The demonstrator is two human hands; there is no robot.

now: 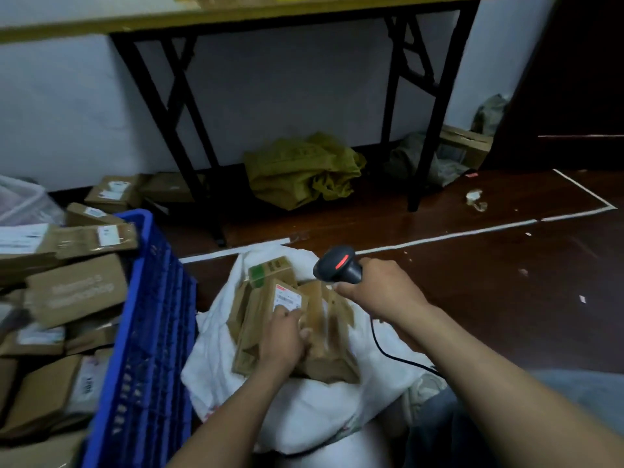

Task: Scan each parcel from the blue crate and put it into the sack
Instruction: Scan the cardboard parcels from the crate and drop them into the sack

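A brown parcel (261, 319) with a white label is gripped by the left hand (282, 336), fingers curled round its edge, and is held in the open mouth of the white sack (304, 410) among other cardboard parcels. A black scanner (339, 265), its red window lit, is clasped by the handle in the right hand (378, 282) just above the sack. The blue crate (152, 315) is seen to the left, touching the sack and heaped with boxes (77, 288). A crumpled yellow bag (300, 170) is seen on the floor (489, 265) beyond.
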